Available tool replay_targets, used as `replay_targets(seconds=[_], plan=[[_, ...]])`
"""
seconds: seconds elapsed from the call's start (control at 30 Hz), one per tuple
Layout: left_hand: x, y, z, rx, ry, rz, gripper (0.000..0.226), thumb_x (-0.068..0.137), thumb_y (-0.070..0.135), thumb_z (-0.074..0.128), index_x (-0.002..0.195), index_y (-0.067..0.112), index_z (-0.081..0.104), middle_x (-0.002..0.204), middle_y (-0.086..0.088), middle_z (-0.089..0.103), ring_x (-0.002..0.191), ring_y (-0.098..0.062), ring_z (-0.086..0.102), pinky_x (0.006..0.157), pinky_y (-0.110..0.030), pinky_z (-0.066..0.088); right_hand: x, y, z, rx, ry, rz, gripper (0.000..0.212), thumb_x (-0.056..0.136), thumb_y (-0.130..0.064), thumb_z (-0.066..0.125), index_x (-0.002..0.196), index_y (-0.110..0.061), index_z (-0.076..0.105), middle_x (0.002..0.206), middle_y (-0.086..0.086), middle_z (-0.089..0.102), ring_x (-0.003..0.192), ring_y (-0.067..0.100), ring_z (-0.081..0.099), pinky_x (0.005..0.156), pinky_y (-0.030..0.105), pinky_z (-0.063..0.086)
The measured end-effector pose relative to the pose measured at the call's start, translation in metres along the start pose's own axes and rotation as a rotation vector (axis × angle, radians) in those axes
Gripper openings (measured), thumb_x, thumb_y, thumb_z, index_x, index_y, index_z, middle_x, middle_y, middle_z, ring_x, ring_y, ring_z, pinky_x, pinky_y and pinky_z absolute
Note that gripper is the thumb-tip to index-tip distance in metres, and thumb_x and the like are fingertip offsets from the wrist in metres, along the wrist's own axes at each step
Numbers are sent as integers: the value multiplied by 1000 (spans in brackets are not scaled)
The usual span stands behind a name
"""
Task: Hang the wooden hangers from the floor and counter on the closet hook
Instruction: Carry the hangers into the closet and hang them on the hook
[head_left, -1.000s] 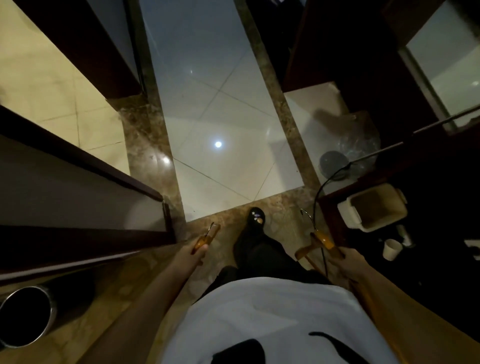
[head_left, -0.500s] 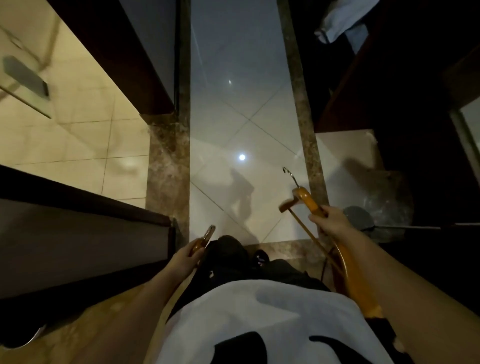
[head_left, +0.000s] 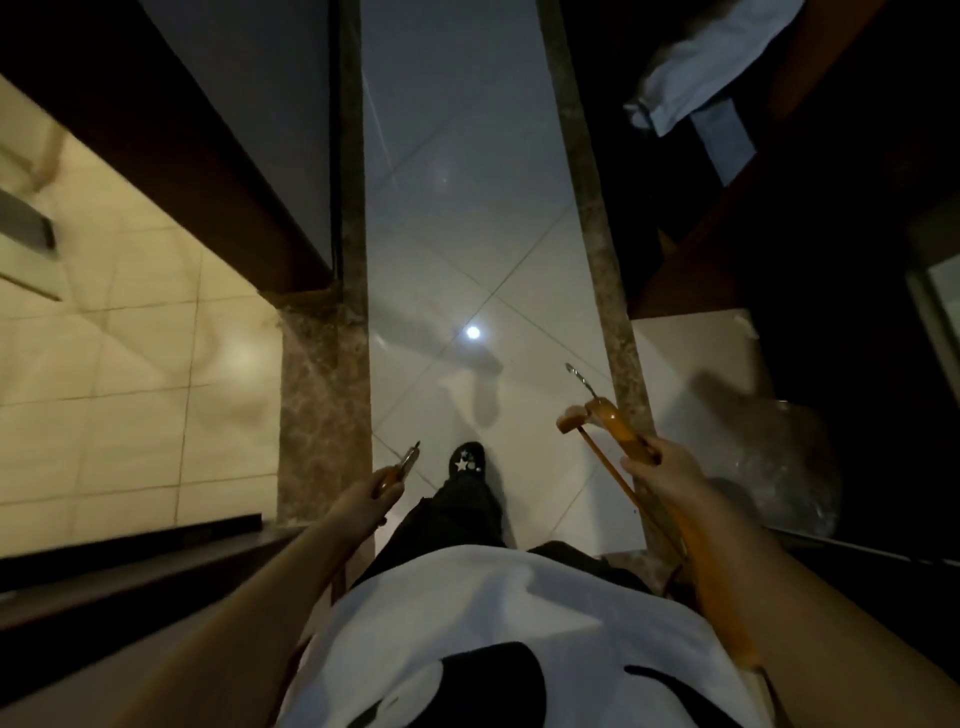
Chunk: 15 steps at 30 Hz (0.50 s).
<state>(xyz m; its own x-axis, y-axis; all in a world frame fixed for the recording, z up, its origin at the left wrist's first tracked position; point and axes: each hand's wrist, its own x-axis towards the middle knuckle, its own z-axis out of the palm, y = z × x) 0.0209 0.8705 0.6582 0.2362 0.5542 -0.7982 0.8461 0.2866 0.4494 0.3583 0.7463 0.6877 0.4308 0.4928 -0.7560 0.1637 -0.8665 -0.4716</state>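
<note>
- While I walk down the corridor, my right hand (head_left: 662, 470) is clamped round the shoulder of a wooden hanger (head_left: 618, 431), its metal hook (head_left: 577, 375) pointing ahead and its thin lower bar running back under my forearm.
- My left hand (head_left: 363, 496) is wrapped round a second hanger (head_left: 397, 467); only its top end and a bit of metal show past my fingers, the rest hidden behind my arm.
- Both hands are well apart, one at each side of my body, each busy with its own load.
- By my judgement the step in hand is the carry: the hangers are picked up and I am on the way to the closet.
- No closet hook shows in view, so I cannot tell how near it is; the dark wooden unit (head_left: 810, 171) on my right, with a pale cloth (head_left: 696, 73) draped in it, may be the closet, but I am guessing.
- Next, I think, I must find the hook, raise one hanger with its metal hook turned toward it, and set it on before bringing up the other.
- Count: two hangers, one per hand; none lies on the glossy tiled floor (head_left: 467, 260) that I can see; one shoe (head_left: 467, 460) ahead of me.
</note>
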Motion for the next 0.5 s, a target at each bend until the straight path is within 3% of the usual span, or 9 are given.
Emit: replay_targets(seconds=[0.1, 0.2, 0.23, 0.37, 0.5], plan=[[40, 52, -40, 47, -29, 104, 43, 97, 28, 44, 137, 16, 40, 95, -8, 54, 88, -25, 56, 83, -41, 51, 13, 2, -5, 30, 39, 128, 3, 87, -18, 61, 88, -22, 62, 98, 12, 65, 88, 27, 63, 86, 44, 54], [77, 108, -72, 149, -58, 230, 44, 96, 30, 43, 136, 13, 40, 102, -12, 55, 99, -34, 56, 91, -48, 49, 21, 2, -16, 39, 59, 217, 19, 88, -28, 60, 106, -20, 59, 95, 9, 66, 80, 24, 63, 65, 34, 54], [86, 127, -81, 174, -51, 271, 45, 96, 31, 42, 137, 13, 39, 101, -12, 56, 99, -34, 57, 91, -49, 49, 22, 0, -20, 45, 75, 244, 21, 88, -31, 60, 107, -23, 58, 91, 6, 65, 78, 21, 62, 62, 31, 52], [117, 194, -106, 177, -42, 382, 43, 97, 29, 41, 139, 17, 38, 102, -10, 56, 98, -32, 58, 89, -43, 49, 42, -13, -41, 53, 92, 326, 20, 89, -29, 59, 103, -15, 62, 86, 7, 64, 83, 25, 61, 80, 40, 54], [150, 232, -122, 147, -51, 395, 46, 98, 33, 40, 141, 21, 34, 114, -7, 53, 98, -25, 58, 92, -41, 48, 81, -46, -63, 88, 89, 335, 17, 90, -29, 56, 96, -14, 62, 86, 11, 65, 78, 26, 62, 71, 38, 54]])
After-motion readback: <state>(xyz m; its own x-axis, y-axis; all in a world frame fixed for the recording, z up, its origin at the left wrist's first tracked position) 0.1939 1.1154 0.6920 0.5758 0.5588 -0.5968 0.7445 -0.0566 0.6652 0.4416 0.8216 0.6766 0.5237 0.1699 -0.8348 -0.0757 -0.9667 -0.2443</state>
